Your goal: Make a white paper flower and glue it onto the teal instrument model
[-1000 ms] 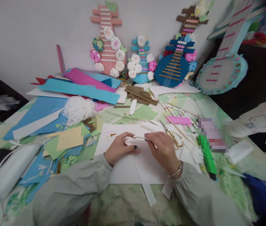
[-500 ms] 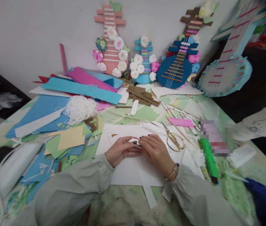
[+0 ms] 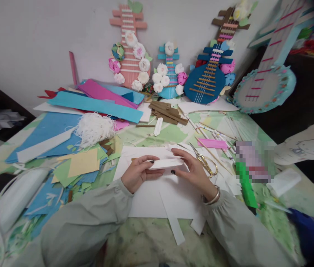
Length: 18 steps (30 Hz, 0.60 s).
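Observation:
A narrow white paper strip (image 3: pixel 166 163) is pinched at its left end between the thumb and fingers of my left hand (image 3: pixel 137 173). My right hand (image 3: pixel 194 171) is at the strip's right end, thumb and fingers spread apart around it; whether a fingertip touches the strip is hard to tell. Both hands are above white paper sheets (image 3: pixel 148 202) on the table. Another white strip (image 3: pixel 175 226) hangs over the sheet's front edge. Gold-handled scissors (image 3: pixel 207 165) lie just beyond my right hand.
White string (image 3: pixel 95 129), coloured paper scraps (image 3: pixel 83 163) and blue paper (image 3: pixel 47 129) lie at the left. Brown strips (image 3: pixel 168 112) are at the back, before decorated paper instruments (image 3: pixel 205 83). Thin sticks (image 3: pixel 211 133) and a green piece (image 3: pixel 246 185) lie at the right.
My right hand has moved right and its fingers have spread. More of the white strip shows between my hands, while my left hand has shifted slightly left and keeps its hold.

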Each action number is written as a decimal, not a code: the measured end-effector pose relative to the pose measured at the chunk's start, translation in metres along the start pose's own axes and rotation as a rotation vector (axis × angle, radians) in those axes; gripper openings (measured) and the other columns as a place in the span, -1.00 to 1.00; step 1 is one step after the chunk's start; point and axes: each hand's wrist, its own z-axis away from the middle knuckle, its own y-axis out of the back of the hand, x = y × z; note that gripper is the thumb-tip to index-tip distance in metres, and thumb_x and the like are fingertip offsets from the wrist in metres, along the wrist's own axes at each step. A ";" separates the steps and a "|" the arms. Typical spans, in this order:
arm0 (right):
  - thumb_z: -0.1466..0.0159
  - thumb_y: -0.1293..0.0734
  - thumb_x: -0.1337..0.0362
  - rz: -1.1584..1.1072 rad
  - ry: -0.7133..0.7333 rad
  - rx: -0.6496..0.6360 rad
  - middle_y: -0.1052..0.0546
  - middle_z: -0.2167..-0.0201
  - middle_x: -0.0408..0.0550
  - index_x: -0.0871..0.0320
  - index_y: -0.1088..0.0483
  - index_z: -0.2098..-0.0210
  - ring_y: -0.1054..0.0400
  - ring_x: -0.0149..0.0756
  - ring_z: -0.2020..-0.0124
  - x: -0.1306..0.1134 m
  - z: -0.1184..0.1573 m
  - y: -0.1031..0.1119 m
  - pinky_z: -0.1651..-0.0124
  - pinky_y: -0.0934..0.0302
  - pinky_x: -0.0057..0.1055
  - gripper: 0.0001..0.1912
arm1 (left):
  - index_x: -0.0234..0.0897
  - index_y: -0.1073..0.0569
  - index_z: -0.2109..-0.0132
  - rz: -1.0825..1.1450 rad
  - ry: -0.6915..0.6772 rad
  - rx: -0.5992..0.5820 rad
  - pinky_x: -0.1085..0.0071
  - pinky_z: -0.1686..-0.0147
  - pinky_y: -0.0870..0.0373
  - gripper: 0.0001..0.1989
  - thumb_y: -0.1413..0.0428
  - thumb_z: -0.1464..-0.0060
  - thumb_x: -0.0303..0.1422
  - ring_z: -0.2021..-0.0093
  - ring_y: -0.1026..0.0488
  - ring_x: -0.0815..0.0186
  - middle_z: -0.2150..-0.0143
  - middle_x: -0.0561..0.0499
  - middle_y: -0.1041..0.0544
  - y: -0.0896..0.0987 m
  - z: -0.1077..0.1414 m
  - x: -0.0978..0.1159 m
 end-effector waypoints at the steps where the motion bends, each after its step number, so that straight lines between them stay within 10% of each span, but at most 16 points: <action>1: -0.07 -0.42 0.28 -0.097 -0.054 -0.022 -0.34 -0.11 0.03 0.02 -0.28 -0.08 -0.29 -0.15 -0.05 0.001 -0.001 -0.001 -0.05 -0.23 -0.17 -0.43 | -0.39 -0.38 0.09 -0.007 -0.008 -0.007 0.29 0.25 -0.53 -0.74 -0.08 -0.01 -0.51 0.27 -0.58 0.11 0.34 -0.18 -0.58 0.000 0.000 0.001; 18: -0.05 -0.32 0.39 -0.328 -0.213 0.104 -0.51 0.19 -0.06 0.12 -0.47 0.22 -0.38 -0.23 0.18 -0.001 0.000 -0.018 0.19 -0.27 -0.37 -0.73 | -0.38 -0.47 0.11 -0.242 -0.228 -0.026 0.34 0.22 -0.53 -0.53 -0.33 0.23 -0.36 0.30 -0.57 0.21 0.32 -0.09 -0.60 0.001 -0.005 -0.008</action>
